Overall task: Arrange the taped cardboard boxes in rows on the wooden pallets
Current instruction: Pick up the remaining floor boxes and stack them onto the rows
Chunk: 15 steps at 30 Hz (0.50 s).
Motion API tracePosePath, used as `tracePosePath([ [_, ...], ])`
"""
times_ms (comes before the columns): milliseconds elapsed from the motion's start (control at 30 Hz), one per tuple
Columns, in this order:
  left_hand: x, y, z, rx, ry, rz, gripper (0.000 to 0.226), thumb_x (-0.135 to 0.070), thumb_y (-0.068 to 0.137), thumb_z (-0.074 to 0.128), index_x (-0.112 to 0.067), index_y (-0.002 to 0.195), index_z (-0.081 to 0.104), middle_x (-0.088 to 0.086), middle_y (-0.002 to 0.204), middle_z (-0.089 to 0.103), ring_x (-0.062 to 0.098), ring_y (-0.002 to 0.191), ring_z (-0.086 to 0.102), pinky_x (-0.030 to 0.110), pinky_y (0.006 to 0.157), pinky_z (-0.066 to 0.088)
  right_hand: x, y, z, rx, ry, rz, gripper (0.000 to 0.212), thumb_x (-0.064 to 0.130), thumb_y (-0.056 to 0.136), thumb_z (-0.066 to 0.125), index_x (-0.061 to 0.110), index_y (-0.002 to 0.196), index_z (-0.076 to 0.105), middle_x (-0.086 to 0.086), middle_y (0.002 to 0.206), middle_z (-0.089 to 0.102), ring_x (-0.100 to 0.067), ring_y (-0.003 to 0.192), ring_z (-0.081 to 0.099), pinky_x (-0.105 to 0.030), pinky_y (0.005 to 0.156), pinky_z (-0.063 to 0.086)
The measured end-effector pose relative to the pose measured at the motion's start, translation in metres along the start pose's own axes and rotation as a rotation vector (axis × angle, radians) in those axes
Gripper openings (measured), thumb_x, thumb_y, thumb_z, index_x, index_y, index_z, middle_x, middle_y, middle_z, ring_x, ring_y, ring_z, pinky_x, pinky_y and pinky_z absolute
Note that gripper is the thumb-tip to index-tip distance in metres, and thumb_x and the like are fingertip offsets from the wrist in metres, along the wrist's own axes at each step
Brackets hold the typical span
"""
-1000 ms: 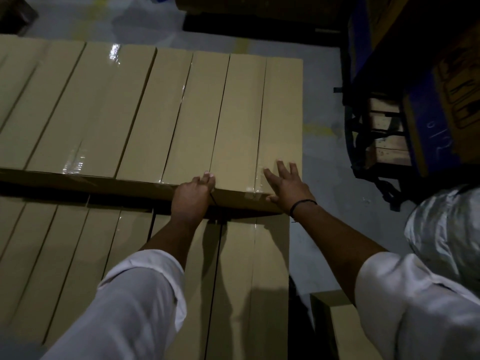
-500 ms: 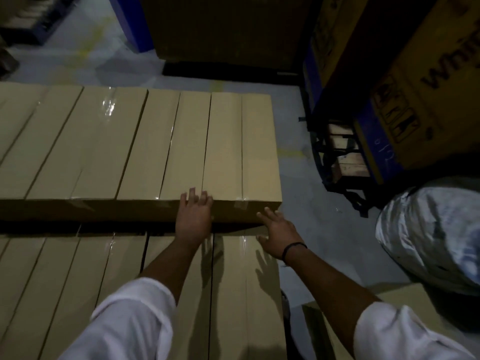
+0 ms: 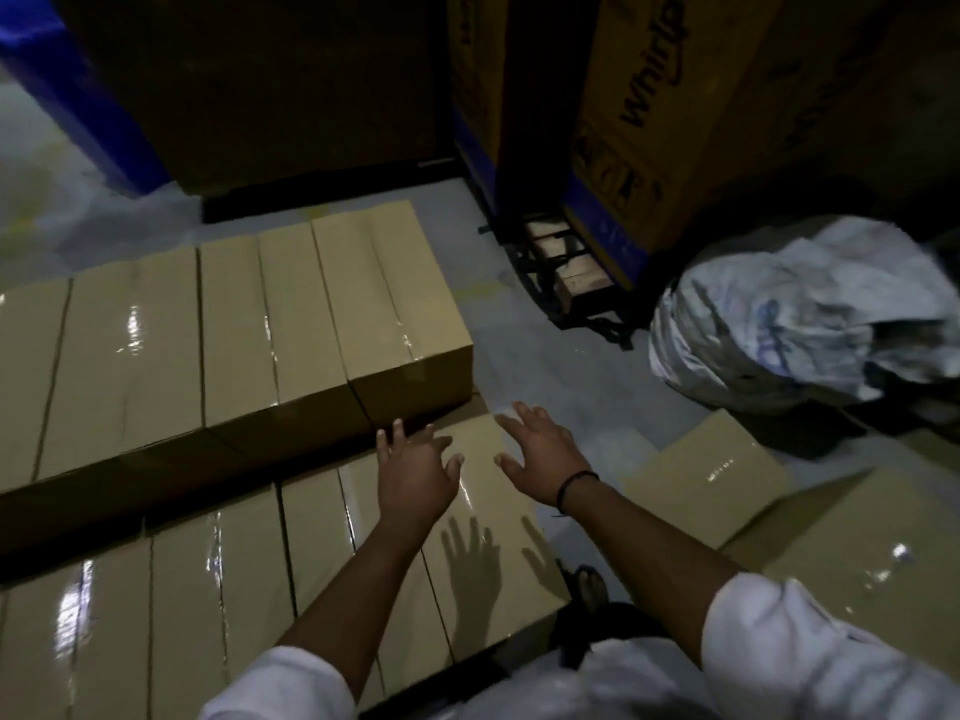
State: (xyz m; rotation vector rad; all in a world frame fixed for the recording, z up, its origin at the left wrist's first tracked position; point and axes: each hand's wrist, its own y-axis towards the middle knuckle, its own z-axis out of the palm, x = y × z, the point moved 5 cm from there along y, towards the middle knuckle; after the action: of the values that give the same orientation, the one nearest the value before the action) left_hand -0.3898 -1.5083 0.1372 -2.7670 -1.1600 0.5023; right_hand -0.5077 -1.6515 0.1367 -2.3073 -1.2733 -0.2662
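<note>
Taped tan cardboard boxes lie side by side in two tiers. The higher back row point(image 3: 234, 335) ends on the right with one long box point(image 3: 400, 314). The lower front row point(image 3: 208, 605) runs under my arms. My left hand point(image 3: 413, 472) hovers with fingers spread just in front of the end box, fingertips near its lower front edge. My right hand point(image 3: 540, 454), with a black wristband, is open and spread above the front row's right end. Neither hand holds anything. The pallets are hidden under the boxes.
Two loose cardboard boxes point(image 3: 706, 475) lie on the grey floor at the right. A crumpled white sack point(image 3: 795, 314) sits behind them. Tall printed cartons point(image 3: 675, 96) stand on a pallet frame point(image 3: 566, 267) at the back right, and a dark large carton point(image 3: 270, 85) stands behind the rows.
Both hands have come off the end box of the back row and drawn back over the front row, fingers spread. My view has swung right, bringing the loose boxes into sight.
</note>
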Motion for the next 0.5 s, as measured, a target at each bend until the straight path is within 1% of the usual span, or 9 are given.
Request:
tracePosePath([
  [100,-0.028,-0.017,0.002,-0.015,-0.049,0.048,0.043,-0.052,0.101,0.051,-0.030,0.136,0.064,-0.003,0.151,0.054,0.031,0.154,0.022,0.050,0.126,0.001,-0.019,-0.031,-0.005,-0.033,0.010,0.031,0.065,0.046,0.104,0.050,0.028,0.161,0.024,-0.001,0.170,0.010,-0.026,0.156,0.010,-0.049,0.121,0.018],
  [267,-0.086,-0.045,0.010,-0.026,-0.119,0.121,0.038,-0.051,0.100,0.054,-0.031,0.129,0.069,-0.005,0.136,0.066,0.030,0.150,0.033,0.049,0.126,0.007,-0.060,-0.080,-0.018,-0.095,0.019,0.082,0.065,0.047,0.103,0.050,0.029,0.161,0.025,0.000,0.170,0.012,-0.025,0.155,0.012,-0.049,0.120,0.021],
  [400,-0.134,-0.069,0.025,-0.016,-0.162,0.174,0.037,-0.052,0.099,0.054,-0.033,0.127,0.070,-0.006,0.131,0.069,0.027,0.148,0.037,0.049,0.125,0.011,-0.101,-0.129,-0.029,-0.176,0.078,0.149,0.066,0.048,0.101,0.053,0.029,0.159,0.029,-0.001,0.169,0.018,-0.025,0.154,0.017,-0.048,0.119,0.026],
  [500,-0.181,-0.093,0.041,0.004,-0.140,0.243,0.036,-0.052,0.098,0.057,-0.031,0.124,0.071,-0.003,0.123,0.073,0.025,0.143,0.043,0.049,0.124,0.016,-0.139,-0.179,-0.031,-0.232,0.131,0.208,0.065,0.047,0.100,0.055,0.028,0.158,0.032,-0.003,0.167,0.023,-0.026,0.152,0.021,-0.047,0.118,0.028],
])
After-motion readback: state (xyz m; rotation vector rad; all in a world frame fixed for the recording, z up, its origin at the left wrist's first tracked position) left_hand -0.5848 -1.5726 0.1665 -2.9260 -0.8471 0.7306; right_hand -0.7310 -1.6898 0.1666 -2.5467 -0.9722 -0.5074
